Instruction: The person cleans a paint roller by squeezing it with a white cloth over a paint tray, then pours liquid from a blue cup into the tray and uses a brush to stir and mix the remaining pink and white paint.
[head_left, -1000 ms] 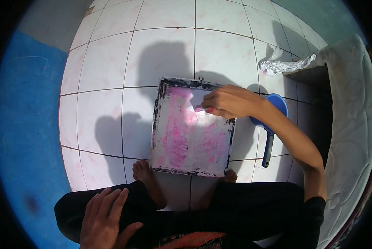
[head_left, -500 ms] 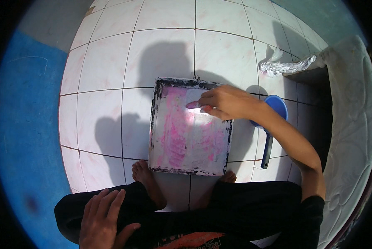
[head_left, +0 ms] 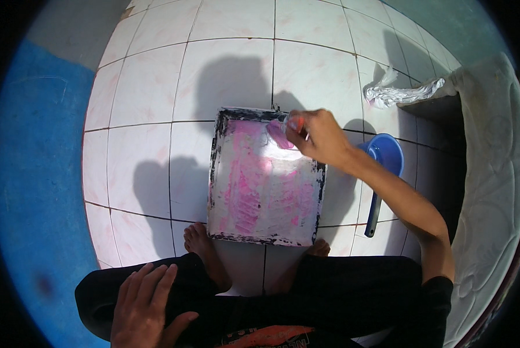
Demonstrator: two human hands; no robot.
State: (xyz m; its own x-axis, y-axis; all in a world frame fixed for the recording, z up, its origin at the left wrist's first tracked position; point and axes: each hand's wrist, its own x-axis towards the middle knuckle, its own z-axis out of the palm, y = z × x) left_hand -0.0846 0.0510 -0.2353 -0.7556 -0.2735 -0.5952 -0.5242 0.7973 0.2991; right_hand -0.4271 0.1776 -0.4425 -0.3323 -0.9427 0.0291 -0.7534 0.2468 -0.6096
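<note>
A rectangular screen-printing frame [head_left: 246, 203] lies on the floor between my feet, its dark rim streaked with white and its flat inside smeared pink and white. Over its upper part, my right hand [head_left: 320, 136] is closed around a flat, pink-stained hand tool [head_left: 278, 134] with an orange part showing between the fingers. I cannot make out the tool's exact kind. The tool's edge is at the surface, beside a bright white patch. My left hand [head_left: 144, 304] rests on my left thigh, fingers stretched out and nothing in them.
To the right of the frame stands a blue dipper [head_left: 387, 152] with a dark handle, partly behind my right forearm. A crumpled white cloth [head_left: 402, 93] lies farther back, by a pale, cushion-like piece [head_left: 492, 145]. A blue wall [head_left: 40, 174] bounds the left side.
My right hand has turned and shifted slightly, bringing the tool a little right and upward over the frame. More of its pink face shows. My left hand stays put.
</note>
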